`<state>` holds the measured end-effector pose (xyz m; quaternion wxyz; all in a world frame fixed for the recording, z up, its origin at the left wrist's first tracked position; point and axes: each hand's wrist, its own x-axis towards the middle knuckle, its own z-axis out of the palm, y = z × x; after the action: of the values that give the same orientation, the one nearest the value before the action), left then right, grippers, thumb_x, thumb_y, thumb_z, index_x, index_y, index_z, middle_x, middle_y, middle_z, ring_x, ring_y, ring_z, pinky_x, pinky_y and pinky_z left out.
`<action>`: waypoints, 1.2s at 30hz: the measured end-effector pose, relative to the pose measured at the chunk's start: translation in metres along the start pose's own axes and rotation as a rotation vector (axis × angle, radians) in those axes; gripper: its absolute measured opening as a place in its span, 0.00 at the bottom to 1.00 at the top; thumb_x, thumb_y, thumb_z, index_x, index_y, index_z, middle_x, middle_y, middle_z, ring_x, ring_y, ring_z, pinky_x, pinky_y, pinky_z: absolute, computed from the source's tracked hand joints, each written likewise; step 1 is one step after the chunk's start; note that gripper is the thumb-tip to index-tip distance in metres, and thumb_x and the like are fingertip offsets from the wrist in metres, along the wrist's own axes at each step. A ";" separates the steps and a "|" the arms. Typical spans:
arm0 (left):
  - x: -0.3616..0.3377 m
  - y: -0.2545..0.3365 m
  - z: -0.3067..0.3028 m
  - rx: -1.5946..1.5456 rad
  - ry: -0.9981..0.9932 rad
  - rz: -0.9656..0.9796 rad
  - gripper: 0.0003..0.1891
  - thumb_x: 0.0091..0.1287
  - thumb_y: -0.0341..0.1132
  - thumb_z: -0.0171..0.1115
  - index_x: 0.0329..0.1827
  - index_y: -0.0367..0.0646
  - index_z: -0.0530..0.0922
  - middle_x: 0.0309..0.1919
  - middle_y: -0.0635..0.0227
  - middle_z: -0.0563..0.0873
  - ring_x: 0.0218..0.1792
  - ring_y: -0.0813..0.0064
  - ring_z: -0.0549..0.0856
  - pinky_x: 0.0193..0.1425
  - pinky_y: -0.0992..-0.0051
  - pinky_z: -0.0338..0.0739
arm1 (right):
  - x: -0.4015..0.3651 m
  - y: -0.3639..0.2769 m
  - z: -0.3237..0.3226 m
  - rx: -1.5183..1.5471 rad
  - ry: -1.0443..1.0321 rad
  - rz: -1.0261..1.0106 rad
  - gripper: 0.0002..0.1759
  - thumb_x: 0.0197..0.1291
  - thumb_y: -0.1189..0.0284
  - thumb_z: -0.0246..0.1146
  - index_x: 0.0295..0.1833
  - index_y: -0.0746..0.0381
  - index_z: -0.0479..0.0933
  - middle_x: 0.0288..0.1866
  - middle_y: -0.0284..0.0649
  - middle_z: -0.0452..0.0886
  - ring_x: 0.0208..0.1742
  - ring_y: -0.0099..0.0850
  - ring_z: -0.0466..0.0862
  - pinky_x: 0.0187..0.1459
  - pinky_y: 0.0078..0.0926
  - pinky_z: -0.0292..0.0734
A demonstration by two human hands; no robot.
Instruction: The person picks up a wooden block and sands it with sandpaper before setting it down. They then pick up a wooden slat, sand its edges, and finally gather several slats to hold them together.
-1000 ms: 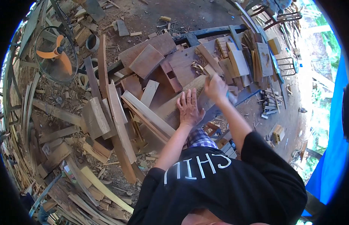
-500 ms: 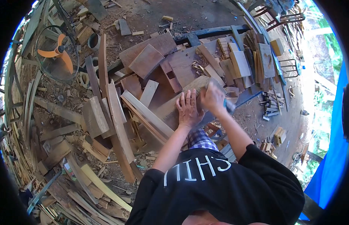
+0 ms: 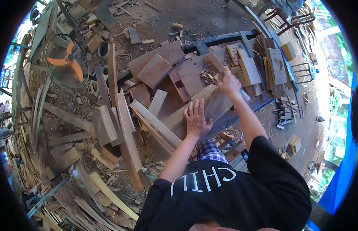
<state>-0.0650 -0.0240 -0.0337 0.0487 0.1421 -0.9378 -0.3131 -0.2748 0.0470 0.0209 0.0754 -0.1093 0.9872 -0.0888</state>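
Note:
My left hand [image 3: 198,119] lies flat with spread fingers on a thick wooden board [image 3: 220,103] slanting across the workbench in front of me. Beyond it, near the far end of that board, my right hand [image 3: 229,84] is closed around something largely hidden by the fingers. A pale greyish piece [image 3: 245,95] shows beside the right wrist; I cannot tell what tool it belongs to. Wood shavings [image 3: 208,76] and a light wooden block [image 3: 249,71] lie close to the right hand. A reddish-brown piece with a square hole [image 3: 179,84] rests beyond my left hand.
Stacked planks [image 3: 277,65] stand at the bench's right end. Long boards [image 3: 125,131] lean at the left, beside an orange-bladed fan [image 3: 67,61]. Offcuts and scraps cover the ground, with a pile of wood strips [image 3: 82,200] at lower left.
My right hand has moved away from me and to the right, toward the board's far end, uncovering more of its face. My left hand stays on the board; the whole view has shifted slightly.

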 end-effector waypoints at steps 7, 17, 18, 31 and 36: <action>-0.002 0.001 -0.003 0.032 -0.026 0.019 0.43 0.56 0.50 0.66 0.78 0.52 0.63 0.75 0.50 0.62 0.76 0.45 0.58 0.77 0.43 0.48 | -0.082 0.014 0.001 0.156 0.070 -0.017 0.23 0.63 0.56 0.65 0.49 0.65 0.70 0.43 0.57 0.82 0.45 0.56 0.85 0.47 0.54 0.78; -0.001 0.004 -0.006 0.093 -0.018 0.047 0.40 0.56 0.50 0.67 0.75 0.56 0.68 0.74 0.52 0.64 0.75 0.47 0.59 0.75 0.45 0.51 | -0.062 0.028 0.017 0.082 0.148 0.030 0.23 0.62 0.58 0.64 0.50 0.67 0.71 0.38 0.54 0.82 0.40 0.54 0.85 0.44 0.51 0.80; 0.002 0.003 -0.002 0.090 -0.013 0.053 0.40 0.56 0.50 0.67 0.75 0.56 0.68 0.74 0.52 0.64 0.75 0.47 0.59 0.75 0.45 0.51 | -0.088 0.019 0.021 0.033 0.065 -0.005 0.22 0.63 0.59 0.63 0.50 0.67 0.71 0.38 0.54 0.82 0.40 0.53 0.86 0.43 0.53 0.79; 0.000 -0.003 0.006 0.093 0.013 0.057 0.41 0.56 0.52 0.65 0.75 0.53 0.65 0.74 0.52 0.63 0.76 0.48 0.59 0.75 0.44 0.49 | -0.118 -0.001 0.022 0.069 -0.007 -0.064 0.19 0.64 0.60 0.61 0.47 0.66 0.71 0.38 0.55 0.82 0.42 0.54 0.84 0.45 0.54 0.75; -0.003 -0.003 0.004 0.095 0.014 0.068 0.42 0.56 0.52 0.66 0.74 0.49 0.64 0.74 0.53 0.64 0.76 0.49 0.59 0.75 0.45 0.49 | -0.038 0.008 0.019 0.093 0.186 -0.009 0.18 0.63 0.61 0.63 0.47 0.65 0.73 0.37 0.54 0.83 0.40 0.53 0.85 0.43 0.53 0.78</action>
<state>-0.0619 -0.0231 -0.0388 0.0588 0.1145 -0.9555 -0.2654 -0.2368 0.0604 0.0054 -0.0120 -0.1013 0.9842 -0.1446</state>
